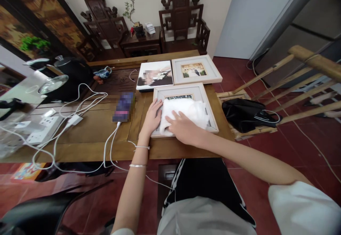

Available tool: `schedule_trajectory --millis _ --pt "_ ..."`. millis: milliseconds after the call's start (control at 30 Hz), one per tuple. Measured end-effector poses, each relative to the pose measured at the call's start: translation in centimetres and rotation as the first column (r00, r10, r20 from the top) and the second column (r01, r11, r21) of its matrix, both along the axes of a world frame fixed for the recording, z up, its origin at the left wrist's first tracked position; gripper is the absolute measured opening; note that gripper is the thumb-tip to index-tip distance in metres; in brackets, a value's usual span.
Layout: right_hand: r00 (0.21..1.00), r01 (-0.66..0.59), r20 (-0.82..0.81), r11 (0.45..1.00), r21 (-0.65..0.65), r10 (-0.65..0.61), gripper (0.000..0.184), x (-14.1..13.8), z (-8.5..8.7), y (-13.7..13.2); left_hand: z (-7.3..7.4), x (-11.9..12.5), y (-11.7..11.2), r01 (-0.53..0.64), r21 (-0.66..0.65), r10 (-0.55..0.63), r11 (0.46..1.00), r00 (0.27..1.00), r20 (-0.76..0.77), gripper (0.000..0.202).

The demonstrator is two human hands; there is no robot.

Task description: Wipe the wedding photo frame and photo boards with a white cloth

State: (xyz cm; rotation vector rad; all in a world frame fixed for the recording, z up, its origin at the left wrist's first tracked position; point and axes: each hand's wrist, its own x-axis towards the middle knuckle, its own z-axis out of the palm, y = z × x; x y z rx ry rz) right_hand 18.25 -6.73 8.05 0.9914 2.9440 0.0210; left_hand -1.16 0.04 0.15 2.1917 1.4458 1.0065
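Observation:
A white picture frame (199,90) lies flat on the wooden table (90,135) in front of me. A white cloth (190,111) covers most of its glass. My right hand (183,126) lies flat on the cloth, fingers stretched out. My left hand (152,117) rests on the frame's left edge, fingers curled over the side of the cloth. Behind it lie a second white frame (196,69) and a frameless photo print (155,74).
A phone (123,106) on a white cable lies left of the frame. Power strips (44,126), tangled cables, a kettle (69,74) and a lamp fill the table's left. A black bag (246,113) sits on a bamboo chair at right. Carved wooden chairs stand at the back wall.

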Motion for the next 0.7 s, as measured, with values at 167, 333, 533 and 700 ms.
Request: schedule_trajectory --millis 167,333,533,700 --pt "0.999 0.034 -0.011 0.998 0.052 -0.033 0.037 1.6 -0.7 -0.7 0.0 -0.1 -0.1 -0.001 0.018 0.001 1.0 1.0 -0.01 0.041" --pt "0.971 0.212 0.106 0.977 0.035 -0.214 0.039 6.6 0.8 -2.1 0.1 -0.1 -0.3 0.008 0.021 -0.008 1.0 1.0 -0.019 0.042" --pt "0.907 0.384 0.144 0.918 0.099 -0.395 0.044 10.7 1.6 -2.8 0.4 0.1 -0.4 0.021 0.003 -0.021 1.0 0.999 -0.047 0.042" --pt "0.906 0.405 0.079 0.906 0.12 -0.416 0.044 11.4 1.0 0.8 0.6 0.0 -0.4 0.032 -0.014 -0.033 0.999 0.998 -0.057 0.043"
